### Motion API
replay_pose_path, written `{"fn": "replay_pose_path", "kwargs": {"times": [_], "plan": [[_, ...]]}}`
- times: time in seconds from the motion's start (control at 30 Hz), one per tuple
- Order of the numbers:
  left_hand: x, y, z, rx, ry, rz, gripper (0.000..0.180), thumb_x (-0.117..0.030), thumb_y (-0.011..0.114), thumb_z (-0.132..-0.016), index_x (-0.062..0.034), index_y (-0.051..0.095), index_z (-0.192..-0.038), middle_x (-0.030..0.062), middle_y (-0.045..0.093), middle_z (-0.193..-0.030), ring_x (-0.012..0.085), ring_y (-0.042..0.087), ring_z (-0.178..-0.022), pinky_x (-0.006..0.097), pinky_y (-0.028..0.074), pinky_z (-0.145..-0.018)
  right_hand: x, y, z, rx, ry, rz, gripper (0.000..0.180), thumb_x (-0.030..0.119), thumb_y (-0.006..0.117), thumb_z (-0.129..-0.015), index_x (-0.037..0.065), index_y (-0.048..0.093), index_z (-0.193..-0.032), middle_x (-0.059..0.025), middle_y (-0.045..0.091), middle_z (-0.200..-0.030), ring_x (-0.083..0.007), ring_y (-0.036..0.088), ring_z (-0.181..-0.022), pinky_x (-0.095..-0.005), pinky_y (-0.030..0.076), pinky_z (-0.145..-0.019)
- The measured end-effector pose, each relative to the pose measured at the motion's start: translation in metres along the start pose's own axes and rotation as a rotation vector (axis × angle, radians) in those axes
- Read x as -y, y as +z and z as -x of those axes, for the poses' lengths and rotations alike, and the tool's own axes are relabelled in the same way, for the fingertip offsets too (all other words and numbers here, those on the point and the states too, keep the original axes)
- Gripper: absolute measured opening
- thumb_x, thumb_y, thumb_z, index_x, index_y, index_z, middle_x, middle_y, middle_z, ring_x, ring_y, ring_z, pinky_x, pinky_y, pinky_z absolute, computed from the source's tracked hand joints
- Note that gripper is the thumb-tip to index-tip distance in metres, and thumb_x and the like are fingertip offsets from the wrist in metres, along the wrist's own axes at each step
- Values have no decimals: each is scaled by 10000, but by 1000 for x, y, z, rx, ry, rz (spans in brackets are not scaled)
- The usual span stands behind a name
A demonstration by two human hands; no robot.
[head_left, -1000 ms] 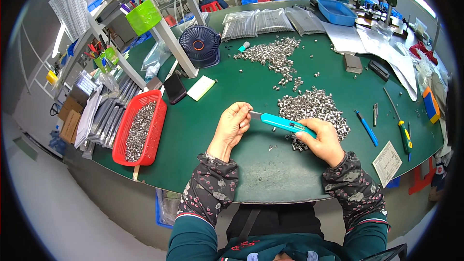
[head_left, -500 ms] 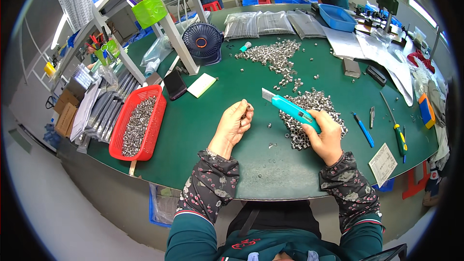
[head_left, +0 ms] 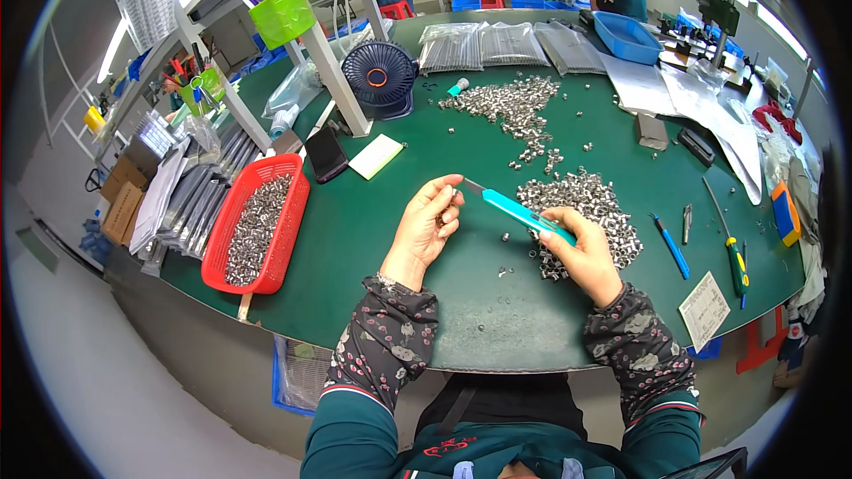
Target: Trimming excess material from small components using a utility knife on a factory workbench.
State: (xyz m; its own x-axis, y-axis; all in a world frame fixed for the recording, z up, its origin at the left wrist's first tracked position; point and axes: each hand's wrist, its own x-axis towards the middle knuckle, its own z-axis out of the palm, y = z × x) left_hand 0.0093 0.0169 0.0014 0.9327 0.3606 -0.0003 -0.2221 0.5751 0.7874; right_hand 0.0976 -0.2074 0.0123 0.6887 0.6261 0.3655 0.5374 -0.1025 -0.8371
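Observation:
My right hand (head_left: 581, 257) is closed round a turquoise utility knife (head_left: 519, 215), its blade out and pointing left. The blade's tip reaches the fingertips of my left hand (head_left: 426, 226). Those fingers are curled, with small metal sleeves like the ones on the table held in them, mostly hidden. Under and beyond my right hand lies a near pile of short shiny metal sleeves (head_left: 608, 213). A second, looser spread of the same sleeves (head_left: 510, 105) lies farther back. To the left, a red plastic basket (head_left: 293, 229) holds many more.
On the green table (head_left: 373, 239) stand a dark blue fan (head_left: 380, 80) and a shelf post. A phone (head_left: 327, 156) and a notepad (head_left: 376, 156) lie near them. At right are a blue pen-like tool (head_left: 670, 247), a screwdriver (head_left: 735, 257) and a paper slip (head_left: 704, 310). Other people sit far back.
The knife has swung leftward and turned, bringing its blade from apart to the left fingertips. My left hand has stayed nearly in place. The view has shifted slightly.

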Motion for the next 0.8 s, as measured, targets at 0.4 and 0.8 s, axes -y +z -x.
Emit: {"fn": "replay_pose_path", "kwargs": {"times": [0.4,0.8], "plan": [[2,2,1,58,-24,0,129,-134,530,-868,-34,557,-945,17,508,-751,44,393,-546,151,295,-418,-9,-11,4,148,84,-79,273,200,605,-779,22,582,-985,-87,630,-734,-137,594,-633,-268,452,-590],[3,3,3,3,-57,-38,190,-194,489,-892,-14,547,-914,17,471,-715,40,347,-503,142,258,-368,5,-8,7,-118,-219,153,263,180,636,-738,36,587,-954,-139,598,-842,-284,596,-722,-325,468,-632]]}}
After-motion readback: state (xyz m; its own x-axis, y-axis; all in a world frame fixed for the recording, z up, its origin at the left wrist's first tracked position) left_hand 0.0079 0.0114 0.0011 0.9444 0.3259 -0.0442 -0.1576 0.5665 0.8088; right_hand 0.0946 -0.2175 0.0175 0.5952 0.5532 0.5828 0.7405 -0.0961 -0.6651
